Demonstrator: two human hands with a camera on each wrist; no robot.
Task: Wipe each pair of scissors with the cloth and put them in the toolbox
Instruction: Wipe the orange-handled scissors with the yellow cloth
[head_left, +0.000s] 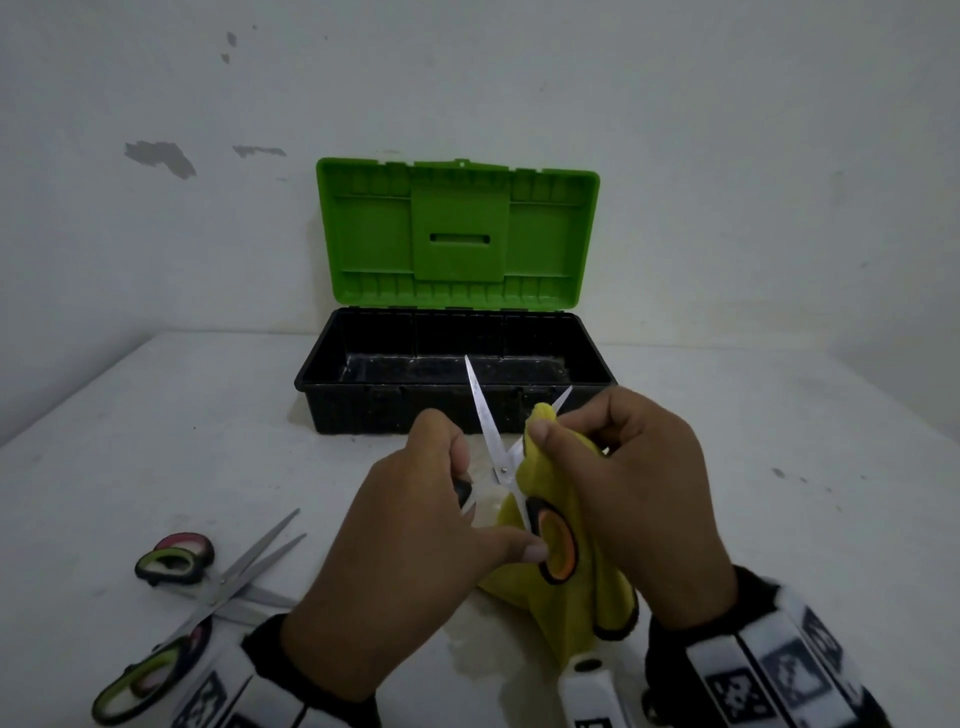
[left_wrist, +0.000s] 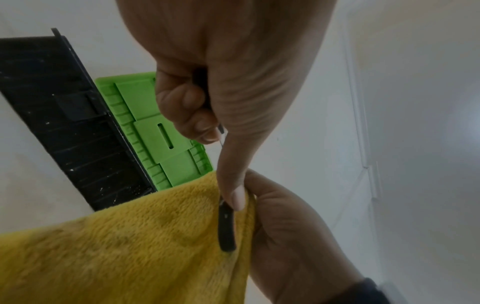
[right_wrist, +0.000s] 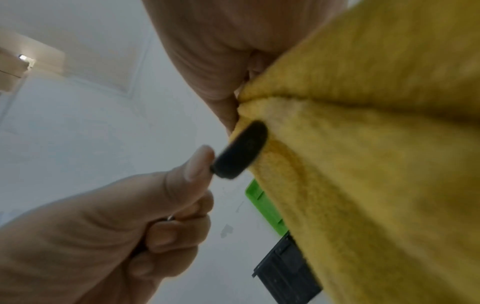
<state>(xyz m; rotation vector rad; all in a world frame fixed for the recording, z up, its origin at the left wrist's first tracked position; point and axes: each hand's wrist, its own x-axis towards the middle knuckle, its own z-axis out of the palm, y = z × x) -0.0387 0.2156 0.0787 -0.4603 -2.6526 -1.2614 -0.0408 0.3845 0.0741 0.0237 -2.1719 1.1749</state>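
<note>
My left hand (head_left: 457, 499) grips the orange-and-black handles of a pair of scissors (head_left: 483, 410), whose blades are spread and point up toward the toolbox. My right hand (head_left: 566, 431) pinches the yellow cloth (head_left: 587, 587) around the right-hand blade, so only that blade's tip shows. In the left wrist view my left hand (left_wrist: 221, 107) curls around one handle, and its thumb touches the other black handle (left_wrist: 226, 230) against the cloth (left_wrist: 124, 251). In the right wrist view the cloth (right_wrist: 363, 164) hangs from my right hand (right_wrist: 233, 98). The toolbox (head_left: 332, 364) stands open behind, its black tray bare.
The green lid (head_left: 457, 234) stands upright against the white wall. Two more pairs of scissors lie crossed on the white table at the lower left, one with green and pink handles (head_left: 174, 558), the other (head_left: 140, 680) beside my left wrist.
</note>
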